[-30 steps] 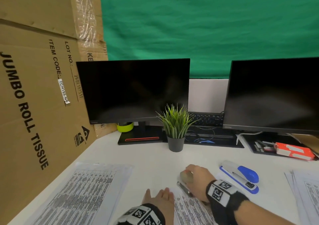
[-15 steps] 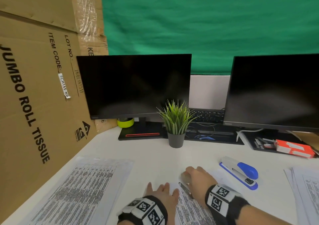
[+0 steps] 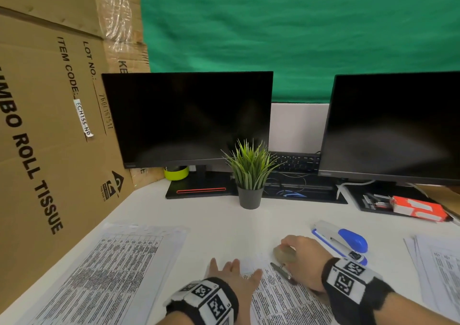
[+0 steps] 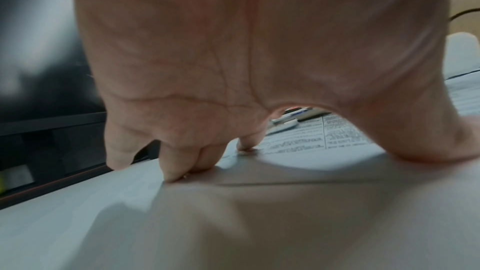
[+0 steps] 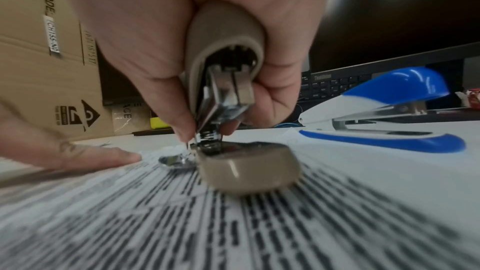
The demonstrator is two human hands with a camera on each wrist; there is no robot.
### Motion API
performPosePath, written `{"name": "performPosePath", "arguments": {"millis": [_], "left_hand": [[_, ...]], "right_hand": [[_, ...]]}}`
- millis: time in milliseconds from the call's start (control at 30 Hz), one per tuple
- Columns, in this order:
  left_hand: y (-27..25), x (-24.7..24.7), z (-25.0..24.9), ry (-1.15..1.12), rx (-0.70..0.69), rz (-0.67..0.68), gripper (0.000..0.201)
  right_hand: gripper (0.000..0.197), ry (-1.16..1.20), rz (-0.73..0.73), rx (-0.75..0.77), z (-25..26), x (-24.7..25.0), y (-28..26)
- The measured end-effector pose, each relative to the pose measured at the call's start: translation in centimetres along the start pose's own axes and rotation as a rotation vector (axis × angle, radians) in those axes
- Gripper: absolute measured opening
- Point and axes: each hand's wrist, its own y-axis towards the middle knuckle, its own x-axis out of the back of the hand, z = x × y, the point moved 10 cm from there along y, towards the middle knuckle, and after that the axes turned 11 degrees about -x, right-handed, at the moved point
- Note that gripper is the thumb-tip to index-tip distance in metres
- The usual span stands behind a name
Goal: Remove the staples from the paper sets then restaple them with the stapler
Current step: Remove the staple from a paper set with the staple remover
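A printed paper set (image 3: 283,299) lies at the desk's front edge between my hands. My left hand (image 3: 232,273) lies flat with spread fingers on its top left corner (image 4: 293,143). My right hand (image 3: 302,257) grips a beige staple remover (image 3: 283,255), whose metal claws (image 5: 207,141) bite down at the sheet's (image 5: 233,223) top edge; its lower beige grip (image 5: 249,165) rests on the paper. A blue and white stapler (image 3: 341,240) sits on the desk just right of my right hand, also seen in the right wrist view (image 5: 384,114).
Another printed paper set (image 3: 104,272) lies at the left, and a paper stack (image 3: 438,265) at the right edge. A potted plant (image 3: 250,175), two dark monitors (image 3: 189,118), a keyboard (image 3: 296,161) and an orange box (image 3: 418,209) stand behind. Cardboard boxes (image 3: 44,125) wall the left side.
My left hand has slid forward onto the paper's corner. The right hand stays on the staple remover at the same spot. The head view has shifted slightly.
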Motion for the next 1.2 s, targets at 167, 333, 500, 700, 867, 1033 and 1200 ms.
{"name": "performPosePath", "arguments": {"millis": [167, 333, 500, 700, 867, 1033, 1200], "left_hand": [[-0.3, 0.6, -0.5, -0.007, 0.064, -0.037, 0.082], [-0.6, 0.1, -0.8, -0.042, 0.067, 0.011, 0.081], [1.1, -0.8, -0.2, -0.037, 0.038, 0.040, 0.083], [2.6, -1.6, 0.4, -0.047, 0.076, -0.015, 0.088], [2.2, -1.3, 0.5, -0.079, 0.132, -0.103, 0.088], [1.5, -0.9, 0.2, -0.051, 0.137, -0.117, 0.085], [0.7, -0.1, -0.2, -0.009, 0.108, -0.077, 0.084]], "right_hand": [[0.039, -0.003, 0.012, -0.009, 0.2, -1.3, -0.2], [0.030, -0.007, 0.029, -0.062, 2.5, -1.8, 1.8], [0.039, 0.082, 0.044, -0.055, 3.3, -0.4, 3.2], [0.043, 0.036, 0.024, 0.026, 1.4, 0.9, 0.3], [0.037, -0.038, 0.048, -0.007, 0.9, -1.0, -0.8], [0.035, -0.020, 0.025, -0.129, 1.8, -1.9, 0.7], [0.030, 0.140, 0.000, -0.203, 2.3, -0.8, 3.0]]}}
